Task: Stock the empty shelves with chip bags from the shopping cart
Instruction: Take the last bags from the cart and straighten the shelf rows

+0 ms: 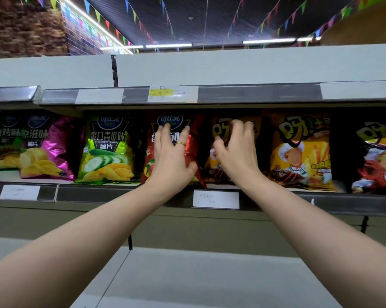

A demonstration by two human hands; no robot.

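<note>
Up on the shelf [276, 197], both hands reach a row of upright chip bags. Left hand [173, 155] lies flat on the red bag [193, 150], its fingers [165, 135] spread across the front, a gold ring [181, 143] on one. Right hand [236, 152] rests on the orange bag [218, 134] just beside it, fingers curled against the front; whether they pinch it cannot be told. Along the front edge stand a green bag [107, 152], a purple bag [51, 150] and a yellow bag [303, 152].
</note>
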